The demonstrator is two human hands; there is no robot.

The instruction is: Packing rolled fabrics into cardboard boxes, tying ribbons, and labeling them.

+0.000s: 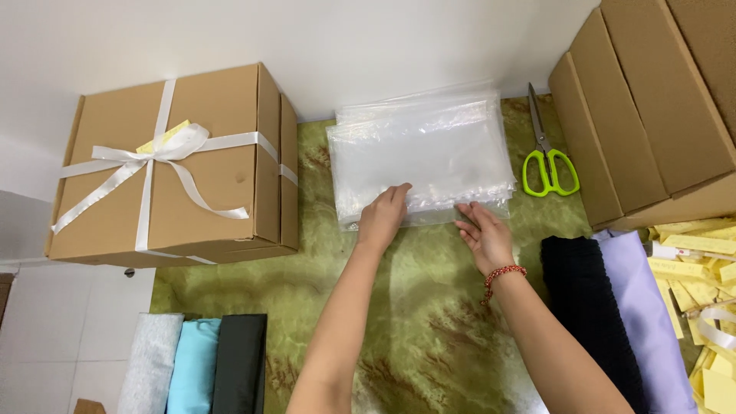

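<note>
- Two cardboard boxes (172, 165) stand side by side well to the left of both hands, the nearer one bound with a white ribbon (149, 157) tied in a bow over a small yellow tag (162, 136).
- Nearer the person and left of the left forearm, three folded cloths lie in a row: a grey cloth (151, 364), a light blue cloth (193, 366) and a black cloth (241, 364).
- Left hand (381, 218) rests fingers-down on the near edge of a stack of clear plastic bags (422, 146); it presses rather than grips.
- Right hand (484, 234), a red bead bracelet (502, 274) at the wrist, lies just beside it, fingertips touching the same near edge, fingers spread, nothing clamped.
- Judging by this, the stack looks whole and no bag is yet pulled free; the bags lie flat on the green marbled desk (429, 337), just beyond the hands.
- Right of the hands lie green-handled scissors (547, 165), a folded black knit (590, 307) and lilac fabric (648, 307).
- Farthest right are flat brown cartons (652, 107) and yellow paper tags (701, 261).
</note>
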